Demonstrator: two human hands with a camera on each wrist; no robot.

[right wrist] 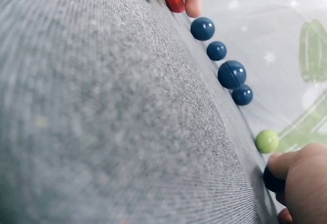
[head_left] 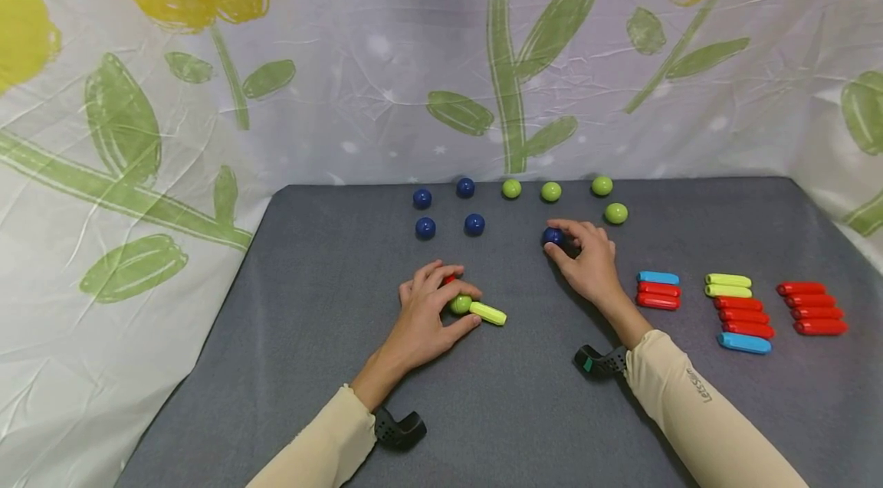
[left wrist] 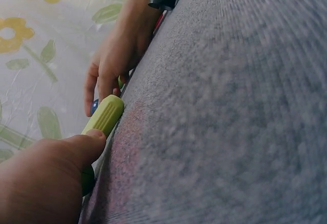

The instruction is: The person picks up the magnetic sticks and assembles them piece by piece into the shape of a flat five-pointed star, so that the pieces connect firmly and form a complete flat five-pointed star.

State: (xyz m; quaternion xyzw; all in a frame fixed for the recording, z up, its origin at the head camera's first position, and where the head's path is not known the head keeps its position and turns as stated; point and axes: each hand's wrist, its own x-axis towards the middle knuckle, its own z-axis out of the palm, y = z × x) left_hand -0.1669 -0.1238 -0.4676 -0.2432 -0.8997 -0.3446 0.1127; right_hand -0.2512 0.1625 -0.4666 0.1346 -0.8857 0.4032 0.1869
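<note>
My left hand curves over a small group of pieces at the table's middle. A glossy green ball lies under its index finger, and a short yellow-green ribbed stick juts out from beside the ball. In the left wrist view the thumb rests against this yellow-green stick. A red stick, mostly hidden, shows between the fingers. Farther back and to the right, my right hand pinches a dark blue ball between thumb and fingers, low over the table.
Several blue balls sit at the back middle, with several green balls to their right. At right lie three groups of sticks: one blue and red, one yellow, red and blue, one all red. A flowered cloth hangs behind the table.
</note>
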